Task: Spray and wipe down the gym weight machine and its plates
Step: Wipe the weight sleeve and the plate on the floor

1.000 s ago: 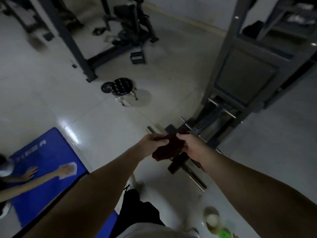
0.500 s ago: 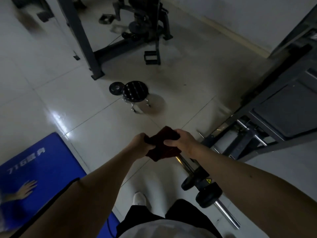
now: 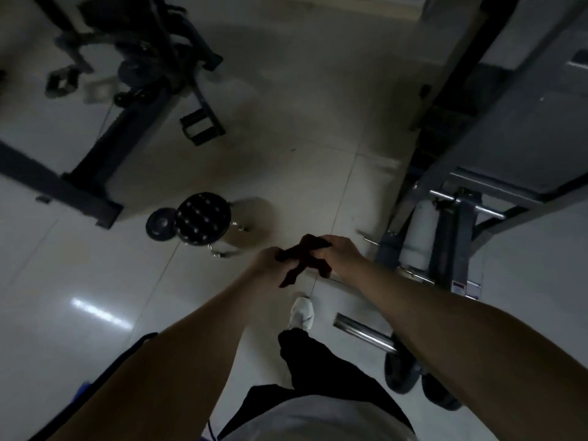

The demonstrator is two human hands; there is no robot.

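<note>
Both arms reached forward and down, the hands close together. The left hand (image 3: 266, 260) and right hand (image 3: 341, 256) each gripped an end of the dark cloth (image 3: 301, 258), which was bunched between them just left of the machine (image 3: 446, 240). Plates (image 3: 400, 375) sat on its bar (image 3: 362, 335) at lower right.

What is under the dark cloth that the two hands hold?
Just below the cloth, gripped by the left hand and right hand, a chrome bar of the weight machine shows above the tiled floor. Cloth and right forearm cover the rest.
</note>
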